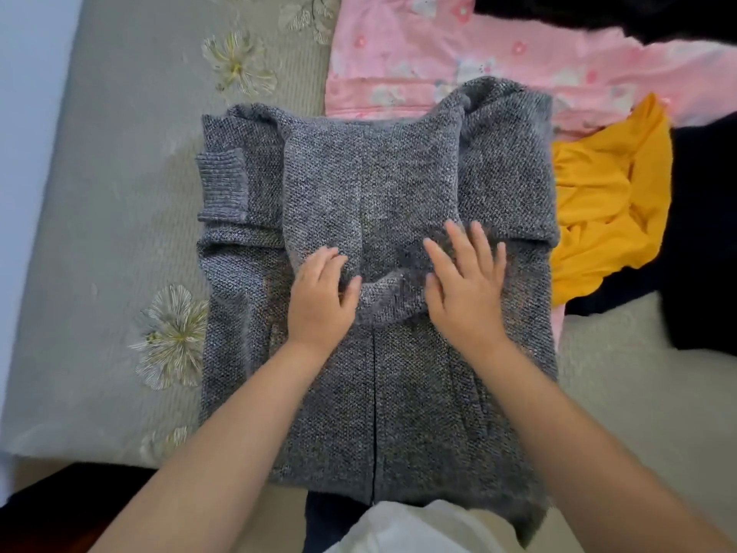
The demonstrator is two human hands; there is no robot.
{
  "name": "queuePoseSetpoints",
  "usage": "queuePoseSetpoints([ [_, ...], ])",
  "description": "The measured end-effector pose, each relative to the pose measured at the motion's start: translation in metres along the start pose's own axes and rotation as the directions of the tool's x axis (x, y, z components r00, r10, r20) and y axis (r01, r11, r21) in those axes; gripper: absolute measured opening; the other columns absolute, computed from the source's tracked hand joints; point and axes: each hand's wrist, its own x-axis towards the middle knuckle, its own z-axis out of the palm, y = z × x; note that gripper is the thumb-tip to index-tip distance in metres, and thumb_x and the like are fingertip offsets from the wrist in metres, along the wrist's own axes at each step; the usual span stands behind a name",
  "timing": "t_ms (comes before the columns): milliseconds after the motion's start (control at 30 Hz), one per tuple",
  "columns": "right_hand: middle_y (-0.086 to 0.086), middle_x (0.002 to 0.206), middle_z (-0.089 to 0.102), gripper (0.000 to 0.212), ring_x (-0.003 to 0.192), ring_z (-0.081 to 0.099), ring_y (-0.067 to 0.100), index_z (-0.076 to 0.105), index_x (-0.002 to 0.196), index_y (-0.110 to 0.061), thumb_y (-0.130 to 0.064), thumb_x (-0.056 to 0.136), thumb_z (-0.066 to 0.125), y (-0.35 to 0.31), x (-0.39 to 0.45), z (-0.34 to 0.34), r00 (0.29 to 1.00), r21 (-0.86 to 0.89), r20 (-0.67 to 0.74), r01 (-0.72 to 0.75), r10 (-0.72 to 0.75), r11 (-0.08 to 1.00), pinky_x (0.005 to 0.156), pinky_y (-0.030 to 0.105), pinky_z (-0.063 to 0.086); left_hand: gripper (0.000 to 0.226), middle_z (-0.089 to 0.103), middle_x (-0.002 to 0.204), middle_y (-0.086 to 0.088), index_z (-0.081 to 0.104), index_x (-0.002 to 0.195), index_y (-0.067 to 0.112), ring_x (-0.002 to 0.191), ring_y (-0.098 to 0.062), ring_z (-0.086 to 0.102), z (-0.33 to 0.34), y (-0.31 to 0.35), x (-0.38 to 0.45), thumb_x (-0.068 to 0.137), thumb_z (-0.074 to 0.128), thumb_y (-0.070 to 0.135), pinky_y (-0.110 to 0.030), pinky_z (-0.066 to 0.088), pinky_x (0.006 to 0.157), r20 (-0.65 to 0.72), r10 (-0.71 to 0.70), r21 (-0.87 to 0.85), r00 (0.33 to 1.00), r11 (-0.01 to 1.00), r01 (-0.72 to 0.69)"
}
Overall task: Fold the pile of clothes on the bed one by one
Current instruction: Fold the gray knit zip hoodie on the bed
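A grey knitted cardigan (371,173) lies flat on the bed in front of me, its sleeves folded across the body and a ribbed cuff showing at the left. The hood or collar part is folded down over the middle. My left hand (319,301) rests on the lower left edge of that folded part, fingers slightly bent. Just right of it, my right hand (466,289) lies flat with straight, spread fingers pressing on the knit.
A pink printed garment (418,57) lies beyond the cardigan. A yellow garment (606,201) and dark clothes (702,233) sit at the right. The grey bedspread (119,193) with embroidered flowers spreads to the left, up to the bed's left edge.
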Motion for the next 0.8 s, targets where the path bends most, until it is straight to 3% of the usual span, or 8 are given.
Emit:
queuePoseSetpoints([
  [67, 0.013, 0.146, 0.034, 0.047, 0.138, 0.021, 0.037, 0.049, 0.131, -0.012, -0.036, 0.092, 0.040, -0.004, -0.003, 0.011, 0.972, -0.122, 0.235, 0.012, 0.017, 0.992, 0.106, 0.056, -0.001, 0.063, 0.024, 0.149, -0.017, 0.029, 0.140, 0.000, 0.140, -0.030, 0.015, 0.012, -0.001, -0.006, 0.092, 0.046, 0.038, -0.038, 0.013, 0.113, 0.226, -0.030, 0.148, 0.974, 0.989, -0.004],
  [133, 0.004, 0.156, 0.002, 0.056, 0.142, -0.007, 0.027, 0.022, 0.145, -0.018, -0.045, 0.096, 0.028, 0.008, -0.017, 0.030, 0.887, -0.264, 0.449, 0.017, 0.107, 0.964, 0.107, 0.053, -0.014, 0.075, -0.006, 0.154, -0.013, 0.001, 0.146, 0.009, 0.142, -0.025, -0.009, 0.030, -0.012, -0.020, 0.092, 0.030, 0.053, -0.036, -0.005, 0.113, 0.375, -0.082, 0.339, 0.924, 0.939, -0.054],
  [267, 0.001, 0.154, -0.017, 0.060, 0.140, -0.020, 0.026, 0.001, 0.147, -0.022, -0.047, 0.096, 0.021, 0.023, -0.027, 0.047, 0.818, -0.322, 0.556, 0.053, 0.144, 0.945, 0.107, 0.054, -0.016, 0.078, -0.020, 0.151, -0.014, -0.010, 0.145, 0.014, 0.140, -0.026, -0.018, 0.047, -0.023, -0.031, 0.090, 0.019, 0.061, -0.034, -0.016, 0.108, 0.447, -0.160, 0.435, 0.880, 0.898, -0.058],
  [433, 0.005, 0.156, 0.000, 0.055, 0.142, -0.008, 0.028, 0.023, 0.145, -0.017, -0.039, 0.096, 0.035, 0.023, -0.025, 0.028, 0.844, -0.143, 0.536, 0.057, 0.028, 0.988, 0.111, 0.055, -0.003, 0.074, -0.007, 0.153, -0.016, 0.006, 0.147, 0.013, 0.141, -0.027, -0.008, 0.037, -0.020, -0.030, 0.091, 0.031, 0.055, -0.037, -0.007, 0.113, 0.402, -0.059, 0.313, 0.914, 0.947, -0.076],
  [533, 0.018, 0.148, 0.029, 0.049, 0.137, 0.021, 0.039, 0.047, 0.131, -0.004, -0.026, 0.088, 0.057, 0.027, -0.063, 0.004, 0.926, -0.021, 0.354, 0.145, -0.129, 0.989, 0.106, 0.060, 0.020, 0.067, 0.017, 0.151, -0.018, 0.025, 0.142, 0.003, 0.141, -0.030, 0.009, 0.028, -0.015, -0.055, 0.092, 0.046, 0.040, -0.038, 0.001, 0.112, 0.237, 0.152, 0.098, 0.960, 0.979, -0.179],
  [600, 0.023, 0.135, 0.046, 0.049, 0.124, 0.041, 0.046, 0.057, 0.120, -0.001, -0.022, 0.078, 0.068, 0.028, -0.109, -0.004, 0.934, -0.075, 0.250, 0.280, -0.254, 0.957, 0.096, 0.065, 0.030, 0.063, 0.026, 0.148, -0.018, 0.032, 0.138, 0.000, 0.138, -0.030, 0.015, 0.029, -0.013, -0.085, 0.089, 0.053, 0.033, -0.041, 0.005, 0.111, 0.251, 0.259, 0.063, 0.933, 0.957, -0.283],
  [700, 0.019, 0.128, 0.054, 0.062, 0.117, 0.050, 0.043, 0.054, 0.122, -0.007, -0.023, 0.067, 0.079, 0.032, -0.194, -0.002, 0.883, -0.150, 0.310, 0.411, -0.352, 0.899, 0.094, 0.066, 0.031, 0.062, 0.043, 0.137, -0.021, 0.045, 0.130, -0.003, 0.130, -0.038, 0.035, 0.035, -0.018, -0.141, 0.080, 0.068, 0.027, -0.051, 0.020, 0.106, 0.342, 0.356, 0.103, 0.869, 0.906, -0.412],
  [800, 0.015, 0.124, 0.059, 0.074, 0.111, 0.056, 0.039, 0.063, 0.116, -0.009, -0.017, 0.048, 0.088, 0.033, -0.261, 0.003, 0.842, -0.234, 0.475, 0.401, -0.256, 0.886, 0.082, 0.070, 0.036, 0.065, 0.057, 0.123, -0.022, 0.058, 0.117, -0.004, 0.114, -0.042, 0.052, 0.036, -0.035, -0.192, 0.065, 0.081, 0.027, -0.064, 0.036, 0.089, 0.403, 0.343, 0.194, 0.848, 0.874, -0.446],
])
